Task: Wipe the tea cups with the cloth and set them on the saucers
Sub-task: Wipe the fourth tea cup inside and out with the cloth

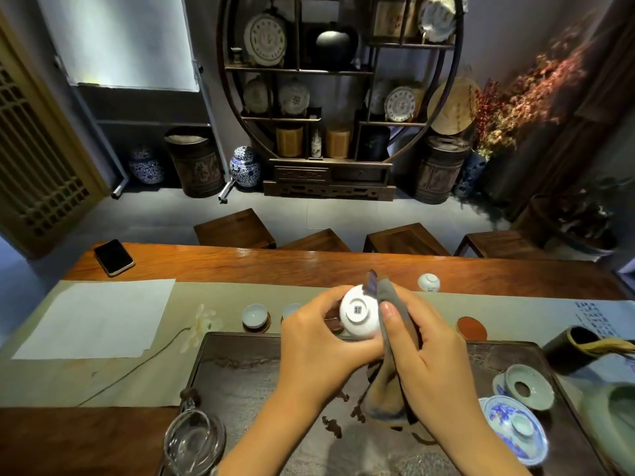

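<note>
My left hand grips a white tea cup turned so its marked foot faces me, above the dark tea tray. My right hand holds a grey-brown cloth against the cup's right side, with the cloth's tail hanging down to the tray. A pale cup sits on a dark saucer at the tray's far edge, and a second cup stands beside it, partly hidden by my left hand. An orange-red saucer lies bare to the right. Another white cup stands upside down farther back.
A glass pitcher stands at the tray's near left corner. A blue-and-white lidded bowl and a celadon strainer sit on the right. A dark holder, a white paper sheet, a flower stem and a phone lie on the table.
</note>
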